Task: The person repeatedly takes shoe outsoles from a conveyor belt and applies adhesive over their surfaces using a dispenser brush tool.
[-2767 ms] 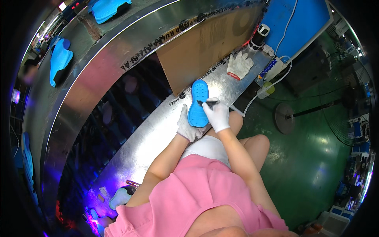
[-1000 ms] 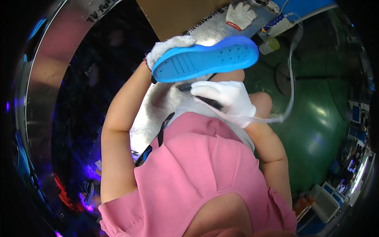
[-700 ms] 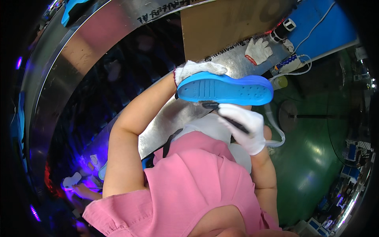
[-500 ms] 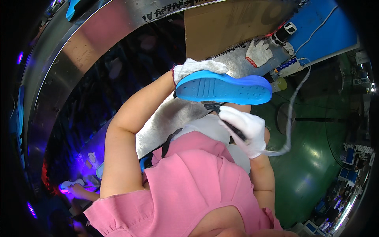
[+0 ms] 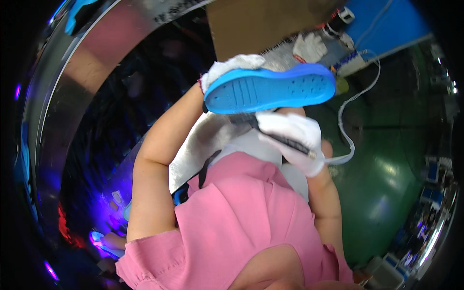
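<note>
Compared with 0.5 s ago, blue shoe sole [image 5: 270, 90] is sitting slightly higher and further right in view, tread side facing camera, long axis near horizontal, raised above the metal bench [image 5: 193, 154]. Brown cardboard sheet [image 5: 261, 24] is lying behind it. Left hand [image 5: 227, 70], in a white glove, is gripping the sole's heel end, fingers wrapped behind it. Right hand [image 5: 292, 140], also gloved, is closing its fingers around a dark pen-like tool [image 5: 273, 136], tip touching the sole's lower edge. 1 thin white tube [image 5: 345, 125] is trailing from the tool. 1 spare white glove [image 5: 309, 47] is lying beyond.
</note>
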The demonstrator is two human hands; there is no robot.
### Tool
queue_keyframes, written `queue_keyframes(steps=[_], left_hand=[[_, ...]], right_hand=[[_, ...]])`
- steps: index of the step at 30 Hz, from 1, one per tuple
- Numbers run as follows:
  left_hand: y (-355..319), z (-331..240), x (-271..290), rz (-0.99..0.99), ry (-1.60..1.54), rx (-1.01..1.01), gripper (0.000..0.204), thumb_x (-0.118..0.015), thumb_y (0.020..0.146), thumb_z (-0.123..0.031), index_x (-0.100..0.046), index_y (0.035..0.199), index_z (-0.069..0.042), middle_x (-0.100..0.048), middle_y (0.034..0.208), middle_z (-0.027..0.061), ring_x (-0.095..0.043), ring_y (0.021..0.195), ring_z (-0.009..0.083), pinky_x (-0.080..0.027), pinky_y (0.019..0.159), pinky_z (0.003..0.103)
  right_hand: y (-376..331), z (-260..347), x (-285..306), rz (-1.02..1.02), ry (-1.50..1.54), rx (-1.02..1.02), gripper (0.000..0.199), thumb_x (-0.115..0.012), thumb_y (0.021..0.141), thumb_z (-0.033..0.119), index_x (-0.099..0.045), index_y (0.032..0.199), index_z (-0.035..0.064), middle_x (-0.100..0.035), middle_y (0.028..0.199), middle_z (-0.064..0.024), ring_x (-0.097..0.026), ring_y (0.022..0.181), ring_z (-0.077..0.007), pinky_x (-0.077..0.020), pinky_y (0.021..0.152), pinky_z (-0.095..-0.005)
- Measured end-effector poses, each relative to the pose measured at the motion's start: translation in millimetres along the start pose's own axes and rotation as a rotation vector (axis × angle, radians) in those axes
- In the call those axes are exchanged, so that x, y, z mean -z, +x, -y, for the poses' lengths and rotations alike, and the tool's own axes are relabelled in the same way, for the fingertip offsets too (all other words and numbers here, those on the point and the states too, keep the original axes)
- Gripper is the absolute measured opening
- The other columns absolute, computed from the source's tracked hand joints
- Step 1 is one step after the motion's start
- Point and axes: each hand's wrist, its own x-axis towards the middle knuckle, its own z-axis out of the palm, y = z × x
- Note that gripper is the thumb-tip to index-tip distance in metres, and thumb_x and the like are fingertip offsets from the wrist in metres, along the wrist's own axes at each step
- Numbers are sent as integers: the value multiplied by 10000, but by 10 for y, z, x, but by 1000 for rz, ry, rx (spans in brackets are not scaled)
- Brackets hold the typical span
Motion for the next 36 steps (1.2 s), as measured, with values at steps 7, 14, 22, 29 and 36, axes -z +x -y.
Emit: queue_keyframes(steps=[7,14,22,29,36], left_hand=[[-23,82,143,-72,-47,26,245,-546,941,-268,-568,795,-74,-584,737,37,-568,629,117,-501,570,279],[46,153,306,-14,228,-53,251,-579,898,-301,-599,864,-54,-607,829,50,-601,726,144,-514,651,295],[-92,-208,359,165,-94,302,348,-554,914,-370,-635,975,-37,-669,961,149,-663,822,244,-555,718,364],[-1023,227,414,152,-318,-194,426,-618,869,-273,-614,1168,30,-651,1089,165,-612,1007,252,-500,868,414],[-1839,-1942,-89,302,-316,-664,845,-309,884,-695,-282,1448,-65,-401,1279,370,-551,1034,524,-544,734,530]], right_hand=[[11,-19,-26,-46,134,-171,195,-721,744,60,-684,935,60,-693,928,-97,-659,789,-248,-524,689,-302],[-9,27,100,35,-59,-71,243,-734,713,35,-682,950,49,-692,951,-113,-645,709,-249,-502,641,-303],[132,55,220,-37,-310,-19,244,-746,693,17,-688,930,29,-693,957,-133,-619,655,-233,-484,581,-297],[-233,86,126,-177,233,-122,236,-755,718,28,-646,921,-21,-685,931,-180,-664,819,-242,-523,733,-336],[-264,17,58,-407,391,-59,316,-782,771,112,-607,980,-46,-680,976,-209,-668,872,-217,-533,787,-304]])
